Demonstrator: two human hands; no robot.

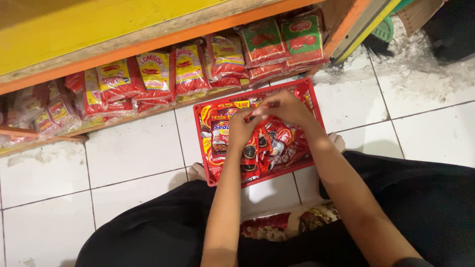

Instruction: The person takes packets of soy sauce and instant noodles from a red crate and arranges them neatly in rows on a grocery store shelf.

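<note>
A red plastic basket (310,101) sits on the white tiled floor in front of me, filled with several red sachet strips and packets (221,134). My left hand (240,129) and my right hand (284,109) are both inside the basket, close together, pinching a red sachet strip (261,120) between their fingers. My forearms reach down from the lower edge of the view over my black-clothed lap.
A low yellow and orange shelf (148,47) runs along the top, stocked with red, yellow and green sauce packets (188,69). White floor tiles (133,148) surround the basket. A dark object (452,27) and a green item (385,29) lie at the top right.
</note>
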